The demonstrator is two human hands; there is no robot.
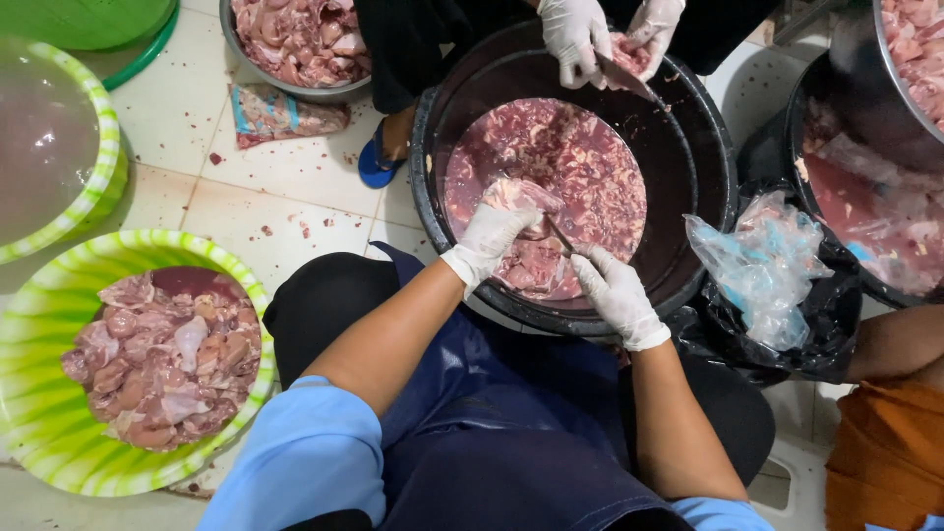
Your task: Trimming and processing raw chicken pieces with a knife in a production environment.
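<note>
White floor tiles surround a black tub of meat in reddish water. Over its near side, the left hand, gloved, clamps its fingers on a meat piece; the right hand grips a knife against it. Across the tub, a co-worker's gloved hands hold another piece. Left of the tub sits a green striped basin of meat.

Pale pink raw meat piece, wet and glistening, lifted just over the black tub of reddish liquid and meat chunks, with a slim knife angled against its right lower edge.
</note>
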